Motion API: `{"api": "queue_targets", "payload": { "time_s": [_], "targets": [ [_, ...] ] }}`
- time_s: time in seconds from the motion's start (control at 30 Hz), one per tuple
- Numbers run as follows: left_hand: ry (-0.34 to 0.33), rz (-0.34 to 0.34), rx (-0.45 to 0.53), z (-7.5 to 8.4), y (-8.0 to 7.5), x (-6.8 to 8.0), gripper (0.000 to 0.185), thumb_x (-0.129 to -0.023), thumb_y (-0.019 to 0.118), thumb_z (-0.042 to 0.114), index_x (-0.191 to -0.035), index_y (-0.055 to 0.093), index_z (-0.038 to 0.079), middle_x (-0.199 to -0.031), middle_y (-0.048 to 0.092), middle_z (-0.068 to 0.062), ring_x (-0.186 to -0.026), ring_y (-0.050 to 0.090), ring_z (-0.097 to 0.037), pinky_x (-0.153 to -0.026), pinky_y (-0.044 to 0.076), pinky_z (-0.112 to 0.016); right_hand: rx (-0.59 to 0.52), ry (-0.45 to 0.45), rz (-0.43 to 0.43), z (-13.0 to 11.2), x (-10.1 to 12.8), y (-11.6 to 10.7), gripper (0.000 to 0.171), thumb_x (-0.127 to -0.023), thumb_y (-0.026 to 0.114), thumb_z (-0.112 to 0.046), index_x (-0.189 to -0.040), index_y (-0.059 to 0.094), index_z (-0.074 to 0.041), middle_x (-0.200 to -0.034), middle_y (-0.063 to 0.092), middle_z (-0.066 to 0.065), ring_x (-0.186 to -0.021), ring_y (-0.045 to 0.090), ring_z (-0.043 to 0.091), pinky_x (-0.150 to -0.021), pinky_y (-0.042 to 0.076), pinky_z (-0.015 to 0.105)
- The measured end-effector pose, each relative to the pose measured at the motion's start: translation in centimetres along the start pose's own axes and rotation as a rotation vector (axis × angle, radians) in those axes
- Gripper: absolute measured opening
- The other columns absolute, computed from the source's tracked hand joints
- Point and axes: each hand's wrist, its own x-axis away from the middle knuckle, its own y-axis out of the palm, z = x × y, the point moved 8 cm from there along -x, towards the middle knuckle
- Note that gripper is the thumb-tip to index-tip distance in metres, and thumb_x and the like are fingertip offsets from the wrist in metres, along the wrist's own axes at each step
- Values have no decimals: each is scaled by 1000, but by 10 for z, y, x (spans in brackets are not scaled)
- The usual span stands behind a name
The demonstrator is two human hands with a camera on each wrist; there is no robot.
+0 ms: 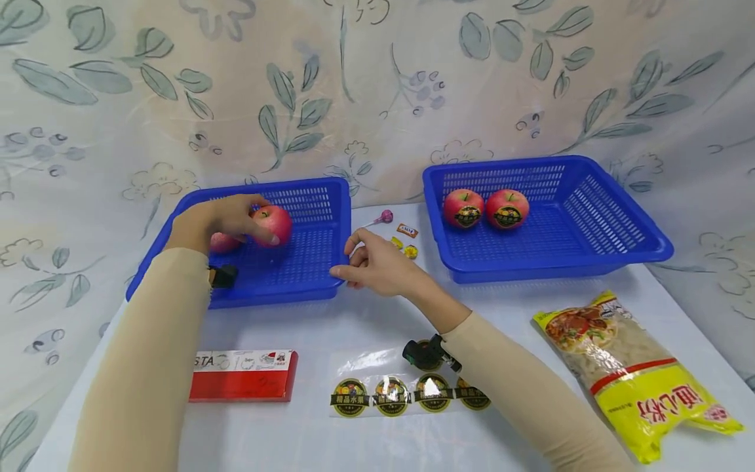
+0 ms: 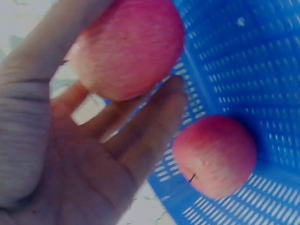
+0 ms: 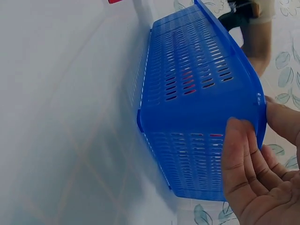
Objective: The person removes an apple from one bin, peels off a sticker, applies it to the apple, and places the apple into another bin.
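Over the left blue basket (image 1: 307,265), my left hand (image 1: 232,213) grips a red apple (image 1: 276,223) between thumb and fingers. A second apple (image 2: 215,157) lies in that basket beside the hand, and the head view shows it partly covered by the hand. My right hand (image 1: 380,262) is at the same basket's front right corner. In the right wrist view the thumb and fingers (image 3: 236,159) pinch the basket's rim (image 3: 259,98) from both sides.
To the right, another blue basket (image 1: 554,252) holds two apples (image 1: 463,208) bearing black-and-gold stickers. A lollipop (image 1: 386,216) and small candies (image 1: 407,230) lie between the baskets. Nearer are a red-and-white box (image 1: 242,383), a sticker sheet (image 1: 377,367) and a yellow food bag (image 1: 637,380).
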Motion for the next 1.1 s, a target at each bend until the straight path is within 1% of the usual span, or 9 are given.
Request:
{"api": "queue_targets", "payload": {
  "time_s": [0.17,0.27,0.37,0.5,0.6,0.67,0.77,0.9,1.1],
  "targets": [
    [58,75,-62,20,-13,22,96,-81,84,53,-157,31,26,-148,38,-28,-133,39,-50,-102,40,-72,-85,6,-2,3,-2,-2,53,-96,75,-24,-133,43,-5,-81,67,11,-88,71,44,-86,58,55],
    [97,101,-56,32,-13,34,96,-79,84,54,-156,33,27,-149,39,-26,-132,39,-50,-101,42,-72,-83,26,12,6,-2,-4,58,-95,76,-26,-138,41,-6,-81,67,11,-88,71,44,-86,58,54],
    [143,125,-32,42,-8,44,94,-78,86,52,-154,37,28,-144,44,-22,-130,45,-46,-100,46,-67,-39,31,14,6,-1,-4,60,-96,75,-28,-141,41,-8,-83,67,10,-86,71,39,-81,60,47],
    [225,163,33,54,4,56,88,-79,88,42,-152,41,28,-140,49,-16,-126,51,-39,-97,53,-58,55,-15,8,3,2,-4,60,-98,71,-34,-144,40,-11,-88,69,7,-83,72,32,-72,58,36],
    [296,182,86,64,17,65,85,-79,89,37,-151,44,30,-141,51,-12,-126,52,-35,-93,57,-52,109,-44,14,2,8,-7,59,-99,70,-36,-144,40,-12,-94,68,5,-84,72,28,-69,56,33],
    [337,174,112,73,25,68,85,-78,90,36,-150,45,31,-141,52,-9,-126,52,-32,-91,58,-49,123,-50,27,1,16,-14,58,-99,70,-35,-144,41,-13,-98,67,5,-84,72,24,-70,56,33],
    [382,131,135,87,40,73,85,-78,90,36,-150,45,31,-141,53,-5,-127,53,-29,-91,58,-47,128,-77,39,-3,29,-24,57,-98,71,-32,-144,42,-11,-103,66,6,-85,71,19,-75,59,34],
    [447,89,123,108,57,78,86,-79,89,38,-150,43,30,-140,55,-2,-127,55,-25,-94,58,-46,147,-113,41,-9,47,-35,56,-98,72,-31,-143,44,-13,-112,64,4,-89,70,17,-82,60,35],
    [543,126,74,138,76,84,89,-78,90,39,-150,42,20,-136,58,-1,-122,57,-20,-96,57,-43,185,-141,14,-13,68,-42,59,-97,73,-35,-145,44,-15,-126,61,4,-95,70,16,-82,60,35]
  ]
}}
